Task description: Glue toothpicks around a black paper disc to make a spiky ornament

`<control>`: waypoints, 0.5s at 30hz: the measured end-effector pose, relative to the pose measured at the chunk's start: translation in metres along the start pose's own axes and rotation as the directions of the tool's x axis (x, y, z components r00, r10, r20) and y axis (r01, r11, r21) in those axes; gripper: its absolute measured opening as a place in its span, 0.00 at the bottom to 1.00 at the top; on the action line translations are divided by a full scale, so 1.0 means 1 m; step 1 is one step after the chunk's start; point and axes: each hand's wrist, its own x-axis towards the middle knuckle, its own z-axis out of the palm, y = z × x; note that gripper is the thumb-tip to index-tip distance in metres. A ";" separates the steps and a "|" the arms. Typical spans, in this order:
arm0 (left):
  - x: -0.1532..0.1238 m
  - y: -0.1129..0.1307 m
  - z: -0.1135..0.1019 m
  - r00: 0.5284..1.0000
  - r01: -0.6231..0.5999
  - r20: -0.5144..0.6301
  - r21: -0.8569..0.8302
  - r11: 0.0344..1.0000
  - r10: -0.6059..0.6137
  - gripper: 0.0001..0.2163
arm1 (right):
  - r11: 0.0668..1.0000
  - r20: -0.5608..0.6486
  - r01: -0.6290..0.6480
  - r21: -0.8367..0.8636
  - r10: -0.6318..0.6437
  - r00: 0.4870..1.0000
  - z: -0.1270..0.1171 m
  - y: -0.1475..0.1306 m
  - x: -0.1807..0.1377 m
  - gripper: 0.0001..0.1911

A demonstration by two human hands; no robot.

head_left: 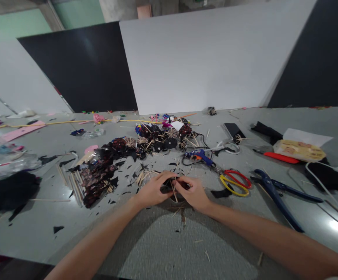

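Observation:
My left hand (154,190) curls round the left side of a small dark piece (166,187), which looks like black fabric and is mostly hidden by fingers. My right hand (194,193) is closed in a pinch at a thin wooden stick (174,191) that crosses the dark piece at a slant. Beneath both hands, part of a round rim (177,200) shows; its kind is unclear. Loose wooden sticks (142,177) lie just beyond my left hand. A blue glue gun (201,156) rests beyond my right hand, near scissors with red and yellow handles (235,182).
Small stick-and-fabric umbrella shapes (157,139) are heaped at the back. Patterned dark fabric pieces (97,179) lie left. Dark blue pliers (276,194), a red-handled cutter (281,157) and a phone (233,131) lie right. White and black panels (209,58) stand behind the table.

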 end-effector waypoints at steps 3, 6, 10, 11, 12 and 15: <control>0.000 0.000 0.000 1.000 0.008 0.002 -0.003 1.000 -0.007 0.23 | 1.000 -0.007 -0.001 -0.018 0.001 1.000 0.000 0.002 0.000 0.15; 0.000 0.001 -0.001 1.000 0.019 0.007 -0.003 1.000 -0.019 0.23 | 1.000 -0.013 -0.006 -0.024 0.006 1.000 0.000 0.002 0.000 0.15; 0.000 0.001 0.000 1.000 0.026 0.006 0.005 1.000 -0.026 0.23 | 1.000 -0.010 -0.001 -0.026 0.000 1.000 0.001 0.001 0.000 0.16; -0.001 0.000 0.000 1.000 0.026 0.004 0.005 1.000 -0.026 0.23 | 1.000 -0.011 0.001 -0.028 -0.001 1.000 0.001 0.001 0.000 0.16; -0.001 0.000 0.000 1.000 0.025 0.002 0.004 1.000 -0.025 0.23 | 1.000 -0.011 0.003 -0.028 -0.003 1.000 0.001 0.001 0.000 0.16; -0.001 -0.002 0.001 1.000 0.017 -0.004 -0.005 1.000 -0.017 0.22 | 1.000 -0.010 0.004 -0.028 -0.004 1.000 0.001 0.000 0.000 0.16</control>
